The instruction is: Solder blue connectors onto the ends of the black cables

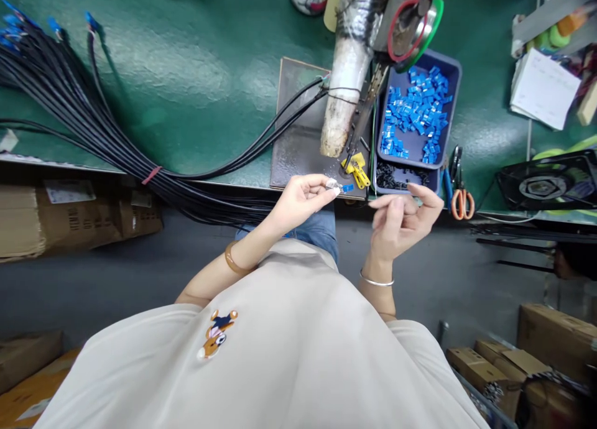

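Note:
My left hand (305,199) is closed in a pinch on a small blue connector (347,188), which sticks out past the fingertips at the table's front edge. To its right, my right hand (403,221) has thumb and fingers pressed together around a thin strand, with the other fingers partly raised. A yellow tool (357,170) lies just beyond the connector on a dark board (298,155). Behind my right hand stands a bin (454,99) of blue connectors, with a smaller bin (433,180) of black pieces in front of it.
Black cables (186,189), tied with a red band, run along the left front edge. A wrapped post (342,99) rises over the board. Orange-handled scissors (461,204), a black fan (548,183) and papers (543,87) are at the right. Cardboard boxes (79,224) stand below.

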The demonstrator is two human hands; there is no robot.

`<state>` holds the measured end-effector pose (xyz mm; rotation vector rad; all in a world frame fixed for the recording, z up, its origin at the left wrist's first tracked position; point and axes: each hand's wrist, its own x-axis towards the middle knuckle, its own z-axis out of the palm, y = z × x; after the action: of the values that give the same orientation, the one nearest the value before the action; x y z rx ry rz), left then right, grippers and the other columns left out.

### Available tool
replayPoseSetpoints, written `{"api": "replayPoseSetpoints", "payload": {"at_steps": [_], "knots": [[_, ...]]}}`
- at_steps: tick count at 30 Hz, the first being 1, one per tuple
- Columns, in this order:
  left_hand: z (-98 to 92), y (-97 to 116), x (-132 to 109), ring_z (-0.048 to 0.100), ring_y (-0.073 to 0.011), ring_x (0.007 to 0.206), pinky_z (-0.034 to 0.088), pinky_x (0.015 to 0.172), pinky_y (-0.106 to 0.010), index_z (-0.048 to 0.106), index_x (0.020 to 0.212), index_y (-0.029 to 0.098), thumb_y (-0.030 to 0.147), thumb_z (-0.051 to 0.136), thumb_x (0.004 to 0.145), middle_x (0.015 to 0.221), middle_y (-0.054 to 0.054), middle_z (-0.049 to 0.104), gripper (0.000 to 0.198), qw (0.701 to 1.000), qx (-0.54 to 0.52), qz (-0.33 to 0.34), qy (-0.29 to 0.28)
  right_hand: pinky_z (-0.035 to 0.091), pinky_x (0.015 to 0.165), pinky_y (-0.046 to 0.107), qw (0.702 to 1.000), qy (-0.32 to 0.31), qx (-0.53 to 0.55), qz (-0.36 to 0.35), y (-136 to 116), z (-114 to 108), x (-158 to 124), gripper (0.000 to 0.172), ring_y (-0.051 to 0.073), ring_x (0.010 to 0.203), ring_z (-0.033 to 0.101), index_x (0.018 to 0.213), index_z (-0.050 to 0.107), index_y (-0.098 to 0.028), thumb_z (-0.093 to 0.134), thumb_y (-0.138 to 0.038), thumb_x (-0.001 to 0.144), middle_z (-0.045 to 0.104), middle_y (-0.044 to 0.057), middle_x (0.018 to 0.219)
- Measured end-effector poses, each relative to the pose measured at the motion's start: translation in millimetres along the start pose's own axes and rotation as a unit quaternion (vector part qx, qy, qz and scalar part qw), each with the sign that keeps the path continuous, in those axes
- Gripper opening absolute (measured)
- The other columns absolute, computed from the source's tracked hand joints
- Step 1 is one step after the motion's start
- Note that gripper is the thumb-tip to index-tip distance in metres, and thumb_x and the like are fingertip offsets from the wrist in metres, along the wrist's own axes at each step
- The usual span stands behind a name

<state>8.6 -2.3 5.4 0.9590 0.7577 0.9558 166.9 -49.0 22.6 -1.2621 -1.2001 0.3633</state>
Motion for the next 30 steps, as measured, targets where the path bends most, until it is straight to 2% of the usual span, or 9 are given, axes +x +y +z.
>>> {"api": "replayPoseSetpoints", "payload": {"at_steps": [2, 4, 5, 7, 9, 15, 21, 26, 30], "knots": [[-0.1, 0.4, 2.5, 0.035, -0.0018, 0.050, 0.033, 0.053, -0.018, 0.064, 0.077, 0.012, 0.039, 0.076, 0.076, 0.058, 0.007, 0.047, 0.029, 1.000, -0.011, 0.000, -0.005, 0.048, 0.045, 0.020, 0.999, -0.015, -0.044, -0.022, 3.8, 0.9, -1.8, 0.017, 0.006, 0.047, 0.061, 0.109, 0.055, -0.026, 0.052, -0.019, 0.094, 0.074, -0.004, 0.084], [0.0, 0.2, 5.1, 0.034, -0.0020, 0.050, 0.033, 0.053, -0.018, 0.064, 0.076, 0.012, 0.040, 0.075, 0.077, 0.057, 0.008, 0.045, 0.030, 1.000, -0.012, 0.003, -0.009, 0.060, 0.065, 0.026, 0.991, -0.059, -0.102, -0.064, 9.0, 2.5, -2.8, 0.013, 0.013, 0.073, 0.074, 0.102, 0.059, -0.024, 0.057, -0.017, 0.091, 0.076, -0.001, 0.096], [0.1, -0.2, 6.4, 0.033, -0.0020, 0.050, 0.033, 0.053, -0.018, 0.063, 0.076, 0.012, 0.040, 0.074, 0.077, 0.056, 0.008, 0.044, 0.030, 1.000, -0.011, 0.005, -0.011, 0.062, 0.074, 0.030, 0.984, -0.084, -0.129, -0.092, 11.8, 3.7, -2.8, 0.012, 0.016, 0.085, 0.075, 0.097, 0.060, -0.024, 0.060, -0.016, 0.089, 0.076, 0.001, 0.099], [0.6, -1.1, 9.1, 0.031, -0.0022, 0.049, 0.032, 0.053, -0.019, 0.062, 0.075, 0.012, 0.040, 0.073, 0.079, 0.055, 0.008, 0.040, 0.030, 1.000, -0.005, 0.011, -0.011, 0.062, 0.084, 0.035, 0.970, -0.116, -0.164, -0.140, 16.9, 7.0, -1.9, 0.010, 0.018, 0.099, 0.073, 0.092, 0.061, -0.023, 0.063, -0.015, 0.086, 0.075, 0.003, 0.106], [1.2, -2.0, 12.2, 0.030, -0.0024, 0.049, 0.031, 0.052, -0.019, 0.061, 0.074, 0.012, 0.039, 0.072, 0.080, 0.054, 0.009, 0.038, 0.029, 1.000, 0.000, 0.019, -0.005, 0.062, 0.086, 0.035, 0.964, -0.128, -0.171, -0.158, 21.0, 11.1, -0.2, 0.010, 0.018, 0.100, 0.073, 0.088, 0.060, -0.022, 0.062, -0.013, 0.086, 0.074, 0.004, 0.108], [1.1, -3.2, 21.9, 0.027, -0.0026, 0.047, 0.026, 0.048, -0.020, 0.058, 0.073, 0.013, 0.032, 0.067, 0.083, 0.054, 0.009, 0.036, 0.023, 0.999, 0.022, 0.042, 0.003, 0.063, 0.083, 0.032, 0.977, -0.120, -0.126, -0.120, 25.3, 20.4, 4.6, 0.009, 0.015, 0.090, 0.074, 0.085, 0.058, -0.022, 0.061, -0.013, 0.085, 0.074, 0.004, 0.109], [1.8, -1.4, 24.6, 0.026, -0.0031, 0.046, 0.025, 0.047, -0.020, 0.059, 0.076, 0.014, 0.028, 0.063, 0.085, 0.052, 0.009, 0.034, 0.018, 0.997, 0.047, 0.056, 0.008, 0.063, 0.082, 0.032, 0.979, -0.109, -0.124, -0.119, 25.0, 21.9, 8.4, 0.009, 0.015, 0.089, 0.074, 0.084, 0.059, -0.022, 0.062, -0.013, 0.084, 0.074, 0.003, 0.108], [1.9, 1.8, 24.3, 0.026, -0.0033, 0.047, 0.028, 0.048, -0.020, 0.060, 0.079, 0.013, 0.031, 0.065, 0.084, 0.054, 0.009, 0.035, 0.020, 0.998, 0.049, 0.045, 0.004, 0.064, 0.082, 0.033, 0.974, -0.116, -0.143, -0.133, 23.0, 21.4, 10.1, 0.009, 0.015, 0.090, 0.073, 0.085, 0.061, -0.022, 0.063, -0.013, 0.084, 0.074, 0.002, 0.107], [0.3, 1.8, 23.2, 0.025, -0.0040, 0.048, 0.024, 0.048, -0.022, 0.058, 0.077, 0.014, 0.034, 0.065, 0.084, 0.054, 0.008, 0.033, 0.021, 0.999, 0.047, 0.025, -0.003, 0.064, 0.080, 0.034, 0.971, -0.124, -0.156, -0.135, 22.3, 19.5, 8.6, 0.009, 0.016, 0.090, 0.073, 0.083, 0.057, -0.024, 0.062, -0.016, 0.084, 0.074, 0.003, 0.107]]}}
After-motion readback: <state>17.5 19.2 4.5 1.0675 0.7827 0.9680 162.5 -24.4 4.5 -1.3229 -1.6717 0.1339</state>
